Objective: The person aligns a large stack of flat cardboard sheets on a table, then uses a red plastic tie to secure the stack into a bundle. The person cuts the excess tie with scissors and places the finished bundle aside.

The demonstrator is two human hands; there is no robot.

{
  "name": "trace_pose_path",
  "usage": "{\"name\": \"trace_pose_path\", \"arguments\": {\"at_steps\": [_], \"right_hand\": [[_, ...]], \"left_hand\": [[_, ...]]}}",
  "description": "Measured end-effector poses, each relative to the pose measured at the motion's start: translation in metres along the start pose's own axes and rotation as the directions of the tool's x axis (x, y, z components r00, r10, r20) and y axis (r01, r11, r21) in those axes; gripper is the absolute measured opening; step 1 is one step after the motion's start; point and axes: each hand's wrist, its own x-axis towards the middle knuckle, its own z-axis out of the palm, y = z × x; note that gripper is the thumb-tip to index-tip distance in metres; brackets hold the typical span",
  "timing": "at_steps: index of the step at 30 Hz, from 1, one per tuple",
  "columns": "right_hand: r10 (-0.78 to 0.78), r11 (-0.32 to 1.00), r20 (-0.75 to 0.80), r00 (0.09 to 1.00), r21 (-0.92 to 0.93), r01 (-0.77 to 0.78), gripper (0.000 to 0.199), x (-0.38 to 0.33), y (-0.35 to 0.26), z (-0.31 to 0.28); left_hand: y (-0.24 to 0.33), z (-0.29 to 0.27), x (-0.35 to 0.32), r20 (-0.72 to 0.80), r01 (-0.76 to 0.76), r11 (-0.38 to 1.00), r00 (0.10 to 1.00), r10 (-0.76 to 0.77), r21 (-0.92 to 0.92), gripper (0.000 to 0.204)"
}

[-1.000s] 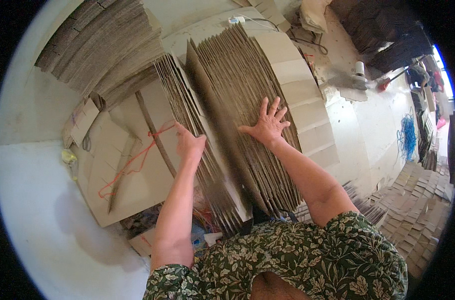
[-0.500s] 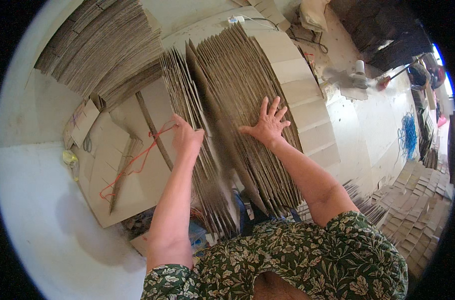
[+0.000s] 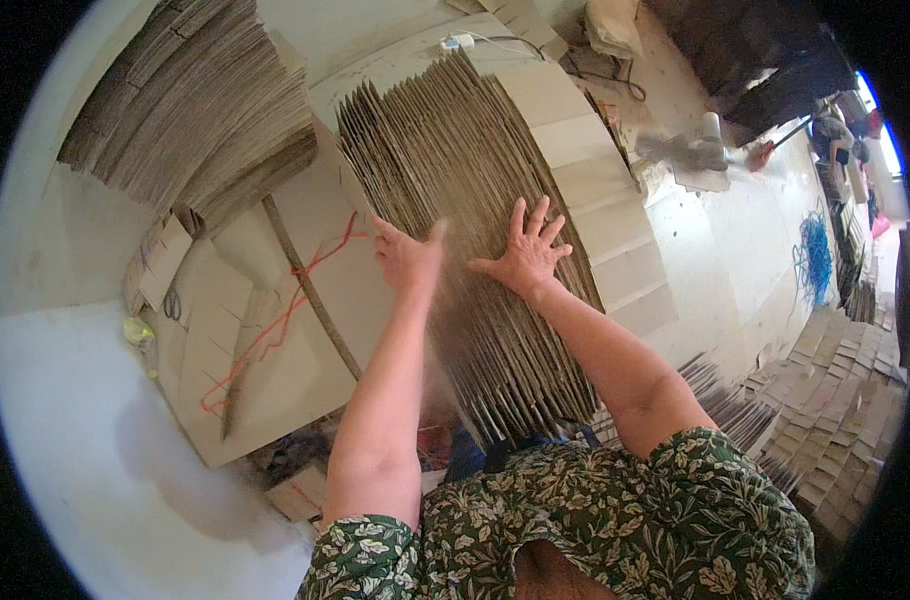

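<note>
A long stack of flat cardboard sheets (image 3: 465, 150) stands on edge in front of me, its upper edges showing as close ridges. My left hand (image 3: 410, 258) is at the stack's left side, thumb raised and apart from the fingers, partly blurred. Right of it, my right hand (image 3: 528, 258) lies spread over the cardboard edges, fingers wide apart. Neither hand is wrapped round anything. A thin red string (image 3: 297, 285) trails across the board left of the stack, its upper end close to my left fingers.
A taller pile of cardboard (image 3: 190, 105) stands at the far left. Scissors (image 3: 173, 305) lie below it. Pale cardboard sheets (image 3: 605, 190) border the stack's right side. Further right are a tangle of blue string (image 3: 813, 262) and rows of stacked cardboard (image 3: 825, 385).
My left hand has moved right, and the smaller left section of cardboard has come against the main stack, closing the gap between them. My right hand has hardly moved.
</note>
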Motion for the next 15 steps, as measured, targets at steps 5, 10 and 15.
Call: {"name": "trace_pose_path", "arguments": {"at_steps": [5,10,15], "right_hand": [[-0.009,1.000,-0.003,1.000,0.009,0.009,0.137,-0.002,-0.002,-0.004],[0.018,1.000,0.037,0.999,0.015,-0.019,0.137,-0.003,-0.005,-0.011],[0.026,1.000,0.044,0.999,-0.004,-0.026,0.139,-0.004,-0.008,-0.013]], "left_hand": [[-0.005,0.001,0.008,0.044,-0.018,0.999,0.999,0.019,-0.033,0.127],[-0.013,-0.012,0.008,0.052,0.039,0.996,0.998,-0.034,-0.085,0.116],[-0.035,-0.013,0.005,0.015,-0.011,0.999,1.000,0.012,-0.038,0.111]]}}
